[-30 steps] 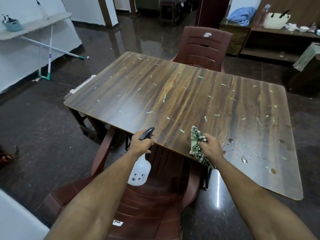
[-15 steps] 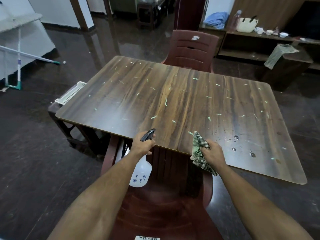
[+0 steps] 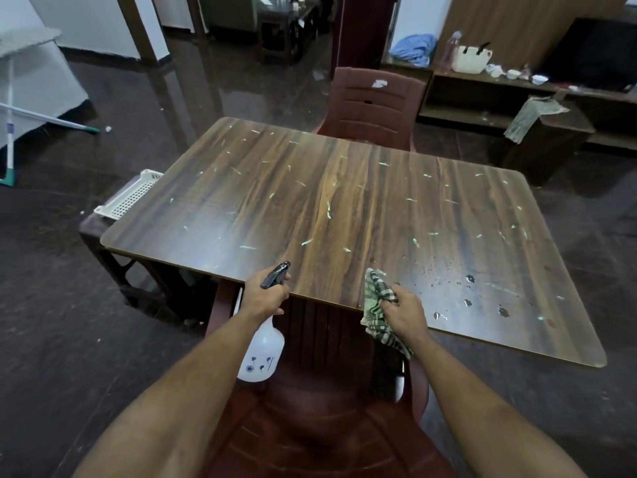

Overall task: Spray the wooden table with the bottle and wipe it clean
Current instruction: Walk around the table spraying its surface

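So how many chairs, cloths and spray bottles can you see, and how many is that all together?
Chairs: 2, near one, far one
Cloths: 3, checked, blue, green-grey
Spray bottles: 1
Total: 6

One wooden surface [image 3: 310,208], two maroon plastic chairs [image 3: 375,105] – one far, one near – one spray bottle [image 3: 262,353], one checked cloth [image 3: 379,305], one white perforated tray [image 3: 129,196], and two hands: left hand [image 3: 265,294], right hand [image 3: 403,310]
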